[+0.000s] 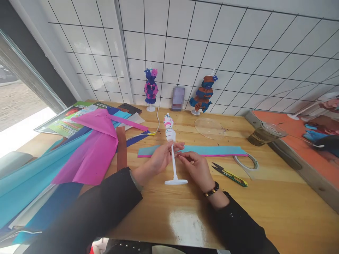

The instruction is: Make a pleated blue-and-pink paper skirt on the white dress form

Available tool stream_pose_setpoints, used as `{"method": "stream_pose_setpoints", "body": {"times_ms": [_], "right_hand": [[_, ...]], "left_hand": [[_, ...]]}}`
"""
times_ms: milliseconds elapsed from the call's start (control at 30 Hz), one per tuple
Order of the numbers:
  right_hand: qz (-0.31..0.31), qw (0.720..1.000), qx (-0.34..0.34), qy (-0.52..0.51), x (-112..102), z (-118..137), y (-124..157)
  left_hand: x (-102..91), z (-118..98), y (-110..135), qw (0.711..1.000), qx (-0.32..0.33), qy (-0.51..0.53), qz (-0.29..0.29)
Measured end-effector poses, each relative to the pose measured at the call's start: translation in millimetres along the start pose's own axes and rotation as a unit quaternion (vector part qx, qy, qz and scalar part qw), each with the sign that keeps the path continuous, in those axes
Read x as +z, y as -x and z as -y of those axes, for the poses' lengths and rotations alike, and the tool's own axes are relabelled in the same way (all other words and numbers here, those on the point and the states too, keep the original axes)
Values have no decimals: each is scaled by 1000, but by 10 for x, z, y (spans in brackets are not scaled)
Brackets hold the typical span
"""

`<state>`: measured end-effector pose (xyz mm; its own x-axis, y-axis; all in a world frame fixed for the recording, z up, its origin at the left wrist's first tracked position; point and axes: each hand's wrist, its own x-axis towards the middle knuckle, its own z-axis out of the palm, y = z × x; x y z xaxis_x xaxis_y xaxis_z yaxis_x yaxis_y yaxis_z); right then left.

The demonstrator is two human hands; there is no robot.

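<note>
A small white mannequin stand with a patterned torso stands on the wooden table. My left hand is closed around its thin pole just under the torso. My right hand pinches at the same pole from the right side, fingers together. Behind the hands lies a long strip of blue paper with a pink edge. Small yellow-handled snips lie to the right of my right hand.
Pink, blue and teal paper sheets cover the left of the table. Two dressed mannequins stand by the tiled wall. A clear lid, a tape roll, a drink cup and an orange tray sit to the right.
</note>
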<state>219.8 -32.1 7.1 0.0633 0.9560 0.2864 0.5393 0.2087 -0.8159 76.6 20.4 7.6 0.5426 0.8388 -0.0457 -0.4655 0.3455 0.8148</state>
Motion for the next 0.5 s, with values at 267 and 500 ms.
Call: {"method": "stream_pose_setpoints", "body": {"times_ms": [267,500], "right_hand": [[-14,992,124,21,-835,-416,-478],[-132,949,182,220,-1870,-1043,-1073]], "left_hand": [[-51,-35,9,956,75,-276,-69],[-55,21,-41,964,47,-256,-60]]}}
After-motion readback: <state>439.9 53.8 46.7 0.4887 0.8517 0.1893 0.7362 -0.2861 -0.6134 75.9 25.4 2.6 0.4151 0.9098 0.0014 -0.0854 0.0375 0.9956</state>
